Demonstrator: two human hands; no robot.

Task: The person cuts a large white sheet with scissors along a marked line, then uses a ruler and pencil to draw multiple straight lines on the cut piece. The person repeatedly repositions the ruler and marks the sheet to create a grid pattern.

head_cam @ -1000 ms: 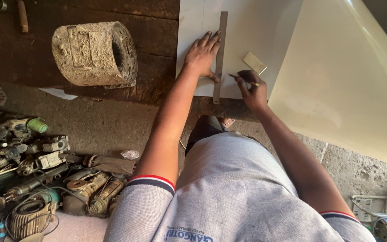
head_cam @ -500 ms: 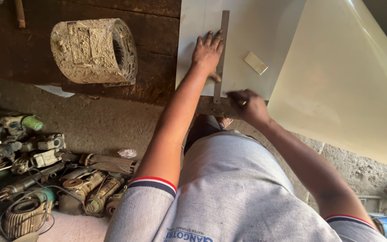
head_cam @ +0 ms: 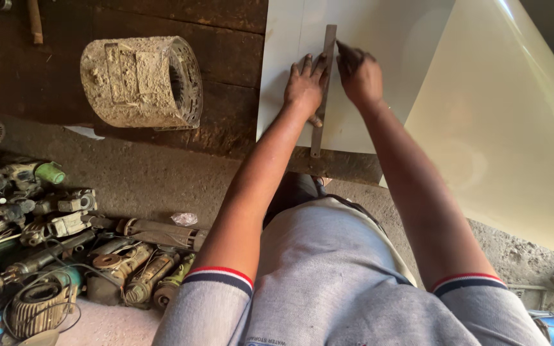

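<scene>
Marking step, I judge: left hand (head_cam: 304, 86) lies flat, fingers spread, pinning the metal ruler (head_cam: 323, 90) on the white sheet (head_cam: 379, 38) on the table (head_cam: 226, 64). Right hand (head_cam: 359, 75), grip closed around a small marking tool, touches the ruler's far right edge; the stroke needs a steady ruler.

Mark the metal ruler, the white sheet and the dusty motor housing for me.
metal ruler (head_cam: 318, 138), head view, lower stretch of the strip.
white sheet (head_cam: 386, 38), head view, bare top area.
dusty motor housing (head_cam: 126, 80), head view, side wall.
</scene>
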